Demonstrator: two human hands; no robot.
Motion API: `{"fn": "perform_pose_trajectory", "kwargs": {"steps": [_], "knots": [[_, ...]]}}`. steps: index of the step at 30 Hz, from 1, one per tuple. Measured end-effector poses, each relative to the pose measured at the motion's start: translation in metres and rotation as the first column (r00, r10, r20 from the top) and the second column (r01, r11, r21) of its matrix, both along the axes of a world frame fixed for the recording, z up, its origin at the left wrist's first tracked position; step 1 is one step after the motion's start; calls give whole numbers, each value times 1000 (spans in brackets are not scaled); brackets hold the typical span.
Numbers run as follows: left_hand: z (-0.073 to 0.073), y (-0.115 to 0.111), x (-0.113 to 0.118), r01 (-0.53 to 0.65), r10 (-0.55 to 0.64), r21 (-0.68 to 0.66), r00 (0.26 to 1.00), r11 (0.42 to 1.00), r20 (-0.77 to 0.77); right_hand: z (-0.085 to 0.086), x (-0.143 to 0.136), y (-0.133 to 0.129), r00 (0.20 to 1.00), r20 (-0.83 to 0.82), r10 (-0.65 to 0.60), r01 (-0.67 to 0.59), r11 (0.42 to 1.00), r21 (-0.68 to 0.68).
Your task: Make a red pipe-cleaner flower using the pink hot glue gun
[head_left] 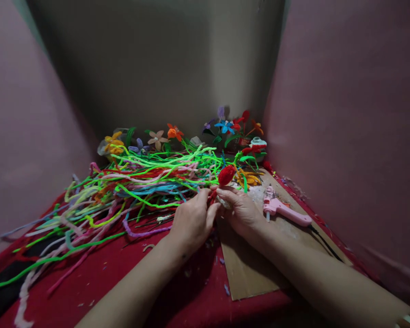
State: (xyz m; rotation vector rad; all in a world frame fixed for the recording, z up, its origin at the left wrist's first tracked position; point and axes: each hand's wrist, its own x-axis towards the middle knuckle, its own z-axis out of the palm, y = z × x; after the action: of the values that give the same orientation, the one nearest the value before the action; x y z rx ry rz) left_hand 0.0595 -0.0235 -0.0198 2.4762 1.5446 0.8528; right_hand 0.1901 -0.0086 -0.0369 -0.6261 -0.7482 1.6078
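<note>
A fuzzy red flower bud (227,175), made of pipe cleaner, stands up tilted to the right between my hands. My left hand (192,219) pinches red pipe cleaner just below and left of the bud. My right hand (242,210) is closed at the bud's base, thumb on top. Something pale shows under the right thumb, too unclear to name. My fingers hide the bud's lower end. Just left of my left hand spreads a big pile of coloured pipe cleaners (146,177).
A pink glue gun (287,211) with a dark cord lies on a brown board (251,269) to the right. Finished pipe-cleaner flowers, a blue one (224,126) among them, line the back. A yellow flower (249,176) lies behind my right hand. Scraps dot the red cloth (123,291).
</note>
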Motion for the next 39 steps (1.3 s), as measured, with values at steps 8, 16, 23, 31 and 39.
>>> {"fn": "perform_pose_trajectory", "kwargs": {"steps": [8,16,23,31,39], "knots": [[-6,-1,3,-57,126,264,959,963,-252,1,-4,-5,1000,8,-18,19,998,-61],[-7,1,1,9,98,290,930,957,-353,-6,-3,-2,994,95,-44,44,999,6],[-5,10,-4,48,-55,139,997,989,50,-4,-3,-3,985,171,-26,15,998,69],[6,5,-3,111,-42,-114,876,987,481,7,2,-3,969,247,-11,-47,972,228],[17,1,3,457,236,-462,468,760,852,1,5,6,984,178,28,-64,978,198]]}}
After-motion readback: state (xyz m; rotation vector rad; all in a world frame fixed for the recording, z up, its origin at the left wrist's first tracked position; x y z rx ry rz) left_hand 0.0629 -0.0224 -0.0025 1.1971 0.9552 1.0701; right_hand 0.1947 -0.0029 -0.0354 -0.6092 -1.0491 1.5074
